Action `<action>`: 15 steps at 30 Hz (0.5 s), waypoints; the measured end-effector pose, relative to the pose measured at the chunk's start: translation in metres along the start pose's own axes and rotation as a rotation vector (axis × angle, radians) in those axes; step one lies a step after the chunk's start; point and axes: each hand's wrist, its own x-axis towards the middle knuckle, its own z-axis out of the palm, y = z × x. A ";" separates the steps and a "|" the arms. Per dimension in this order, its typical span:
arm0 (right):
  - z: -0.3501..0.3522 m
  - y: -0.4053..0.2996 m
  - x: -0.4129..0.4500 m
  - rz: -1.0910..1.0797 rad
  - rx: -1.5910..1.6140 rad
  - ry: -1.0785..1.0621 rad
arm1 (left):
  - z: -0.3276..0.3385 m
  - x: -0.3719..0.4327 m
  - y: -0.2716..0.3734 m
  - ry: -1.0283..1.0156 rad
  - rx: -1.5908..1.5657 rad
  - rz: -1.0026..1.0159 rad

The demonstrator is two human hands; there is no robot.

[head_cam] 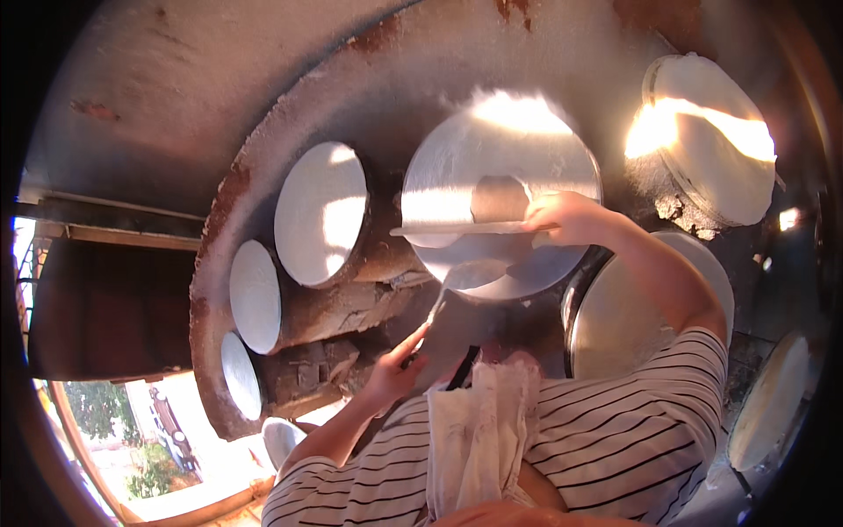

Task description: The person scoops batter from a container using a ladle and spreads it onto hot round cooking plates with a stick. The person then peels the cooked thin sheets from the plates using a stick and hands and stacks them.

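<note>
In my left hand (395, 372) is the handle of a metal ladle (438, 303); its bowl is over the near part of a large round pan with a pale, shiny surface (435, 158). My right hand (566, 217) is above the right half of this pan and grips one end of a thin, flat, pale strip (454, 229) lying crosswise over it. I cannot tell whether the strip touches the surface, or its material. Bright sunlight falls on the far edge of the pan, where steam or haze shows.
Smaller round pale-topped vessels (321, 214) (255, 296) stand to the left on the rough brown stove (217, 217). Near my right arm is another large round vessel (612, 316). A sunlit, cloth-like covered round object (718, 151) is at the upper right. White cloth (474, 435) hangs at my chest.
</note>
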 end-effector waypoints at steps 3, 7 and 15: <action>-0.015 0.006 0.005 0.174 0.122 -0.022 | -0.006 -0.004 -0.034 0.128 0.207 0.388; -0.015 0.021 0.021 0.175 0.142 -0.107 | -0.017 -0.007 0.009 0.052 -0.556 -0.072; -0.024 0.028 -0.018 0.228 0.241 0.104 | -0.053 0.014 0.023 -0.071 -1.252 0.224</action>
